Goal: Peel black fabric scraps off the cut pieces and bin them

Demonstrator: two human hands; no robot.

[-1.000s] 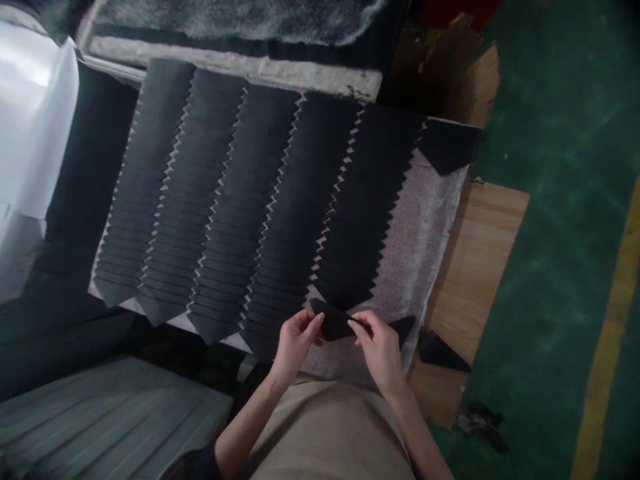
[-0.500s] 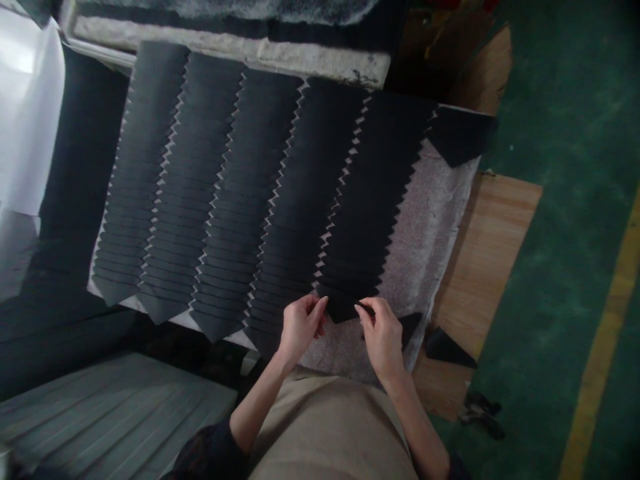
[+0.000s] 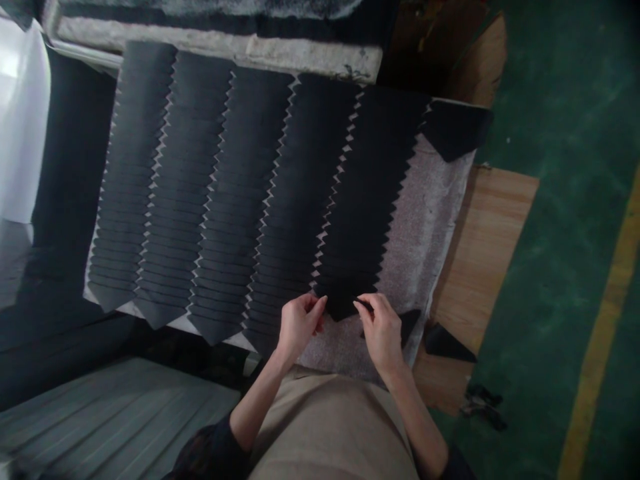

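One dark, pointed piece (image 3: 344, 305) is held between the left hand (image 3: 299, 327) and the right hand (image 3: 383, 333), at the near end of the rightmost full column of similar pieces. The left thumb and fingers are pinched together at its left edge; the right thumb and forefinger are closed on its right edge, with the other right-hand fingers curled in — its near point shows in the gap between the hands. Five columns of overlapping dark pieces (image 3: 230, 187) run from far to near over a pale, fuzzy cloth (image 3: 407, 233), their sides meeting in zigzag seams through which light diamonds show. At the far right corner a single loose piece (image 3: 454, 128) lies beside the top of the fifth column. Another dark scrap (image 3: 412, 323) lies on the cloth just right of the right hand, and a further pointed one (image 3: 451, 343) rests on the wooden board (image 3: 493, 220) that sticks out on the right. Beyond the columns stands a pale-edged tray (image 3: 310, 57); a torn cardboard box (image 3: 483, 63) is at the far right. A white sheet (image 3: 23, 133) hangs at the far left, a ribbed grey panel (image 3: 125, 413) fills the near left — and to the right spreads a green floor (image 3: 560, 267) with a yellow stripe (image 3: 597, 333).
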